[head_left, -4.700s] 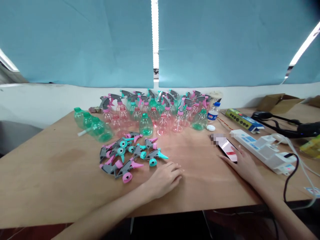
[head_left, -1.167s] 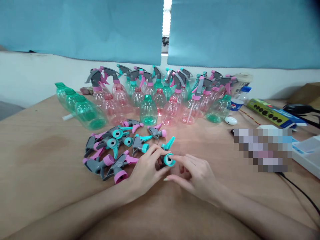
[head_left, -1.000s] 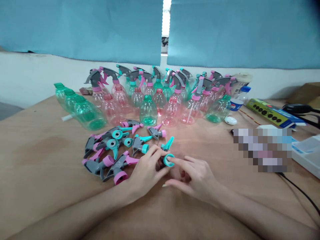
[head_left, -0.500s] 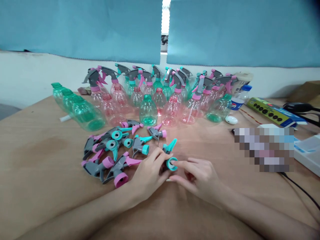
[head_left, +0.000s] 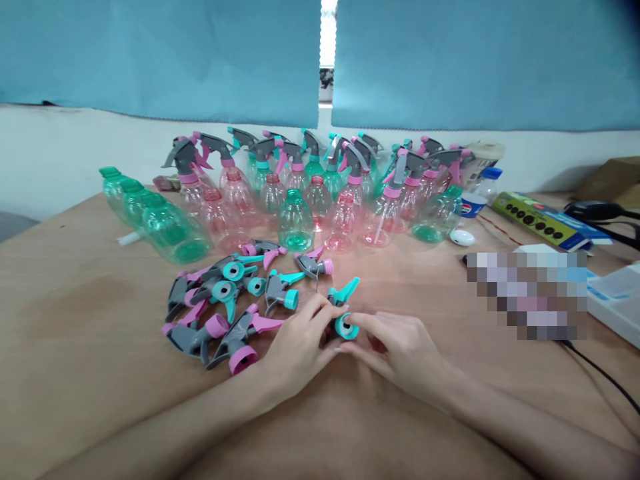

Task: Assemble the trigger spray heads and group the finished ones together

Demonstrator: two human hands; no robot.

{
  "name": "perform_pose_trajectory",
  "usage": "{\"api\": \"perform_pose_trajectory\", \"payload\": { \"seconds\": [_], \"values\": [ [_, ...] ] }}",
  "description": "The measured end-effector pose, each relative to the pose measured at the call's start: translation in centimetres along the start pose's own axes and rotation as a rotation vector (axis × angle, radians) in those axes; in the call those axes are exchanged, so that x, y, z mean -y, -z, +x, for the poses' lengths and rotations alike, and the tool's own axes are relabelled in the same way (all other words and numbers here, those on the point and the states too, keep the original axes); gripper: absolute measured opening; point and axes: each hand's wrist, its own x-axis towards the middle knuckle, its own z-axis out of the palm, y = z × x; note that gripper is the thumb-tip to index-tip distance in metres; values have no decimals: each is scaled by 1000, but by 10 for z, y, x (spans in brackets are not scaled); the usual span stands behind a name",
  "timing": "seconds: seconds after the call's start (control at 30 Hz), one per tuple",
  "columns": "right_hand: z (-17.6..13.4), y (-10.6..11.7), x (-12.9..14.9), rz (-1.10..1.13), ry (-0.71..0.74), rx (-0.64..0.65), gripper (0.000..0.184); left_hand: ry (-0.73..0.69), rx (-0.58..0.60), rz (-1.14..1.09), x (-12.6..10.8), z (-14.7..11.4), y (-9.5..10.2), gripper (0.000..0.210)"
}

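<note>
My left hand point(head_left: 310, 337) is closed round a grey and teal trigger spray head point(head_left: 347, 327), whose teal collar faces me with its hollow end showing. At the right rim of that collar is the index finger of my right hand point(head_left: 395, 340), with the thumb just below, so the collar sits between them. A teal trigger point(head_left: 346, 291) sticks up behind the fingers. Much of the grey body is hidden by my left hand. To the left lies a pile of loose spray heads, some with pink collars point(head_left: 243, 359) and some with teal ones point(head_left: 223, 291).
Behind the pile stand several pink bottles point(head_left: 343, 227) and green bottles point(head_left: 296, 223), many topped with spray heads. A white oval object point(head_left: 462, 237), a green and yellow box point(head_left: 530, 219), a blurred-out patch point(head_left: 530, 293) and a white tray point(head_left: 620, 300) lie on the right.
My right index fingertip has moved from inside the teal collar to its rim. The spray head has turned and shifted slightly right, and its trigger shows more.
</note>
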Motion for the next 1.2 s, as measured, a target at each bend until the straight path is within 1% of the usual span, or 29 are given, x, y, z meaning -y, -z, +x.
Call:
{"api": "perform_pose_trajectory", "payload": {
  "seconds": [0.13, 0.2, 0.33, 0.4, 0.47, 0.57, 0.67, 0.77, 0.93, 1.07, 1.13, 1.2],
  "values": [
    [-1, -3, -1, 163, -71, 96, 27, 22, 5, -16, -2, 2, 2, 19],
    [-3, -5, -1, 215, -95, 120, 28, 31, 7, -23, -3, 3, 3, 14],
    [-3, -4, -2, 190, -78, 128, 28, 68, -6, -36, -5, 4, 5, 9],
    [-3, -2, -1, 123, -49, 101, 28, 72, -13, -47, -5, 5, 6, 9],
    [-2, -1, 1, 31, -13, 42, 29, 67, -15, -54, -5, 5, 6, 8],
    [-2, -2, 6, -91, 36, -39, 35, 69, -27, -46, -4, 5, 6, 10],
    [-3, -4, 9, -175, 49, -87, 42, 65, -45, -31, -2, 4, 5, 14],
    [-4, -4, 8, -211, 42, -111, 39, 47, -49, -42, -1, 3, 5, 17],
    [-4, -5, 4, -139, 38, -90, 37, 15, -65, -45, 3, 1, 3, 24],
    [-5, -7, 3, -29, 9, -85, 38, -7, -42, -43, 5, 0, 3, 31],
    [-5, -8, 1, 65, -21, -52, 35, -17, -30, -41, 6, 0, 3, 35],
    [-5, -9, -1, 161, -55, 2, 29, -39, -24, -34, 6, 0, 4, 38]
  ]
}}
